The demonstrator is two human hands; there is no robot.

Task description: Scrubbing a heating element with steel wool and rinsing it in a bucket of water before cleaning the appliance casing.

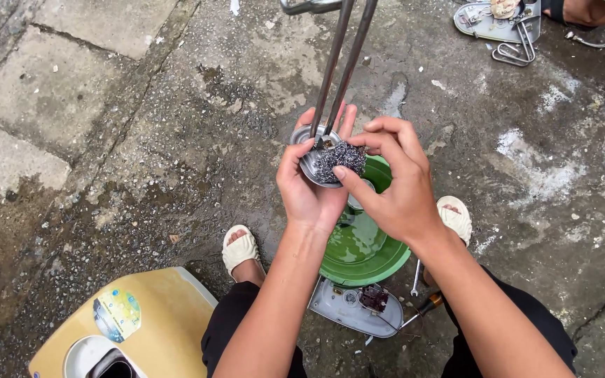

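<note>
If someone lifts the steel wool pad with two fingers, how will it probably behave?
The steel wool pad looks like a loose tangle of thin wire, so it is probably light and springy, not stiff. The right hand pinches it against the round metal plate held by the left hand; its rough surface likely grips rather than slips. It should not roll far.

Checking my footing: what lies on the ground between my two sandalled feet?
In the head view, a green basin sits between the left sandal and right sandal.
</note>
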